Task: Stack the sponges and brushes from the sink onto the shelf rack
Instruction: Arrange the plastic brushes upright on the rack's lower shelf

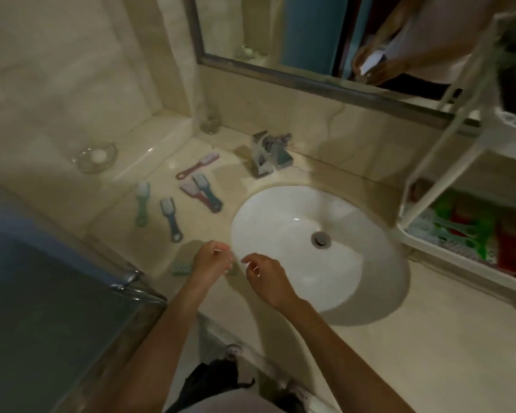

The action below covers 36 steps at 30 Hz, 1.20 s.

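Both hands hang loosely curled, holding nothing visible: left hand (pixel 212 260) just beside the sponge (pixel 181 267), right hand (pixel 265 278) over the sink (pixel 280 222) rim. Brushes (pixel 171 216) lie on the counter (pixel 429 338). I'd grip the sponge flat, then carry it to the rack (pixel 423 165).

I record: glossy ceramic sink (pixel 280 234), polished stone table (pixel 429 338), shiny metal tap (pixel 270 153), plastic brushes (pixel 170 217), white plastic rack (pixel 484 126).

Left hand (pixel 210 260) over sponge (pixel 180 267), perhaps touching.
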{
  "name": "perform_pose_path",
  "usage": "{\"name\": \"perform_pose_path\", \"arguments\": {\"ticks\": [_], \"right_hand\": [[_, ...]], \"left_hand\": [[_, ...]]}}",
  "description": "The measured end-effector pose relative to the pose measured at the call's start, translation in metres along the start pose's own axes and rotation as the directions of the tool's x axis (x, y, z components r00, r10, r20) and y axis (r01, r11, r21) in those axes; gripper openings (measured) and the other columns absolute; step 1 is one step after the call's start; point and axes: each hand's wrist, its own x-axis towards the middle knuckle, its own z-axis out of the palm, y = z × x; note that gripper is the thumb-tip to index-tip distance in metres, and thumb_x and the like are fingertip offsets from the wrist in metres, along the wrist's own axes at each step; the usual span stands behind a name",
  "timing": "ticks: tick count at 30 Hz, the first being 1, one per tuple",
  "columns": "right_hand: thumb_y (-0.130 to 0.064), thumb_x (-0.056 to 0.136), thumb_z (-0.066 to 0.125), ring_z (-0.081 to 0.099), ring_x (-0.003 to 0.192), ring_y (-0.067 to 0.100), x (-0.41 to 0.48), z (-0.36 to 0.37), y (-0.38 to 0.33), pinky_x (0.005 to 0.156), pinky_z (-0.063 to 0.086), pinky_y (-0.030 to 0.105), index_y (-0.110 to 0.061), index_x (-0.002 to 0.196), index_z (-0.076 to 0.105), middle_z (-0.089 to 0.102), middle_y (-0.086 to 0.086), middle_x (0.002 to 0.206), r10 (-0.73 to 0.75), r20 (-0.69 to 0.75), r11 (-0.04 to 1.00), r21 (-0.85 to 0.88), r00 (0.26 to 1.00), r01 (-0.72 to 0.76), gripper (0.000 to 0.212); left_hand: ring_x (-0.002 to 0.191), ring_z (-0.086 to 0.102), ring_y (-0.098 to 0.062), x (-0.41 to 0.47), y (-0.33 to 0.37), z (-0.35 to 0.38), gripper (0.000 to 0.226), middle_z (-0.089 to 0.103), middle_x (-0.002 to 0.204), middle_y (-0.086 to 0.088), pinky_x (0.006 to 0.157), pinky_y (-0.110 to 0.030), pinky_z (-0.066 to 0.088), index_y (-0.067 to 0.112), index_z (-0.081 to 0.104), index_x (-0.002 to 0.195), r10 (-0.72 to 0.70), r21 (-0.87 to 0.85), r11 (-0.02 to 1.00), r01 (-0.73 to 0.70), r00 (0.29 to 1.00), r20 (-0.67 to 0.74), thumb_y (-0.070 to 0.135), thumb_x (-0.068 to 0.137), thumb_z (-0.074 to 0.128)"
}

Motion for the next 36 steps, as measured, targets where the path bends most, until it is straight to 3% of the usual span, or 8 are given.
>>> {"name": "perform_pose_path", "arguments": {"ticks": [5,8,12,20,25,28,33,36], "right_hand": [[-0.007,0.091,0.044,0.057,0.112,0.030,0.056,0.041,-0.044,0.095,0.042,0.030,-0.006,0.119,0.061,0.061,0.016,0.124,0.066,0.119,0.996,-0.065,0.991,-0.059,0.033],[-0.011,0.093,0.045,0.053,0.116,0.029,0.099,0.052,-0.063,0.098,0.039,0.029,-0.006,0.127,0.054,0.053,0.015,0.130,0.113,0.115,0.986,-0.132,0.987,-0.098,0.036],[-0.012,0.092,0.046,0.051,0.119,0.032,0.157,0.056,-0.077,0.101,0.044,0.036,-0.004,0.131,0.047,0.050,0.016,0.134,0.162,0.085,0.962,-0.236,0.983,-0.138,0.039],[-0.017,0.096,0.043,0.048,0.126,0.027,0.238,0.073,-0.089,0.106,0.042,0.042,-0.013,0.139,0.033,0.042,0.010,0.141,0.191,0.022,0.934,-0.310,0.981,-0.175,0.045],[-0.022,0.096,0.045,0.054,0.116,0.026,0.266,0.077,-0.080,0.097,0.050,0.042,-0.010,0.136,0.033,0.044,0.012,0.135,0.299,0.006,0.894,-0.353,0.954,-0.278,0.044],[-0.021,0.093,0.051,0.055,0.111,0.025,0.273,0.078,-0.076,0.095,0.050,0.038,-0.009,0.133,0.036,0.047,0.012,0.128,0.339,0.017,0.889,-0.334,0.941,-0.315,0.044],[-0.028,0.086,0.061,0.054,0.112,0.024,0.276,0.073,-0.072,0.093,0.048,0.030,-0.012,0.132,0.042,0.047,0.013,0.129,0.308,0.120,0.893,-0.379,0.944,-0.243,0.052],[-0.030,0.086,0.061,0.051,0.115,0.026,0.274,0.064,-0.073,0.095,0.046,0.031,-0.012,0.132,0.044,0.048,0.013,0.129,0.290,0.160,0.906,-0.365,0.944,-0.217,0.051]], "left_hand": [[0.068,0.054,-0.022,0.038,-0.005,-0.074,0.013,0.058,0.093,-0.014,0.052,-0.019,0.045,0.008,0.055,0.086,-0.013,-0.008,1.000,0.012,0.995,-0.102,0.002,0.091,0.045],[0.083,0.059,-0.029,0.070,0.002,-0.110,0.004,0.063,0.089,-0.017,0.065,-0.030,0.047,0.013,0.055,0.078,0.014,0.039,0.999,-0.011,0.996,-0.092,0.013,0.082,0.054],[0.084,0.058,-0.028,0.121,0.021,-0.134,0.027,0.059,0.087,-0.024,0.077,-0.041,0.048,0.015,0.048,0.064,0.082,0.232,0.971,-0.060,0.993,-0.088,0.003,0.087,0.046],[0.115,0.055,-0.029,0.211,0.063,-0.144,0.032,0.059,0.125,-0.018,0.091,-0.032,0.044,-0.001,0.054,0.122,0.199,0.466,0.875,-0.134,0.976,-0.093,0.004,0.092,0.048],[0.110,0.057,-0.030,0.258,0.084,-0.135,0.028,0.059,0.120,-0.019,0.079,-0.028,0.041,-0.003,0.056,0.117,0.274,0.555,0.805,-0.210,0.961,-0.034,0.009,0.092,0.050],[0.120,0.048,-0.032,0.284,0.086,-0.131,0.034,0.052,0.129,-0.019,0.092,-0.036,0.041,-0.001,0.051,0.123,0.287,0.637,0.736,-0.228,0.958,0.011,0.014,0.093,0.050],[0.122,0.039,-0.031,0.305,0.085,-0.121,0.032,0.047,0.128,-0.016,0.096,-0.037,0.038,0.005,0.055,0.115,0.278,0.746,0.627,-0.224,0.959,0.054,0.020,0.087,0.060],[0.113,0.050,-0.030,0.309,0.088,-0.120,0.029,0.058,0.118,-0.013,0.090,-0.037,0.044,0.007,0.062,0.106,0.249,0.769,0.602,-0.216,0.966,0.076,0.022,0.081,0.066]]}}
